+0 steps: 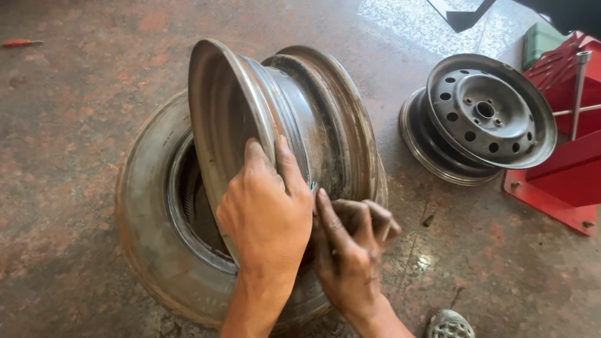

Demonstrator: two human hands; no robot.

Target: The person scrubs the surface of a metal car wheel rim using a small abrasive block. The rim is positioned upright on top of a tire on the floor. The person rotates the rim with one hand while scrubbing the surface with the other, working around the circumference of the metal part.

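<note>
A bare steel wheel rim (294, 106) stands on edge, tilted, on top of a worn tyre (147, 219) that lies flat on the floor. My left hand (266, 209) grips the near edge of the rim, fingers curled over its lip. My right hand (350, 241) is beside it against the rim barrel, fingers pinched around a small part by the rim, possibly the valve; what it holds is too small to tell.
A second steel rim (485, 116) leans against a red metal stand (566, 163) at the right. A green box (539, 40) lies behind it. A red-handled tool (19, 42) lies far left on the stained floor. A sandalled foot (447, 324) shows at the bottom.
</note>
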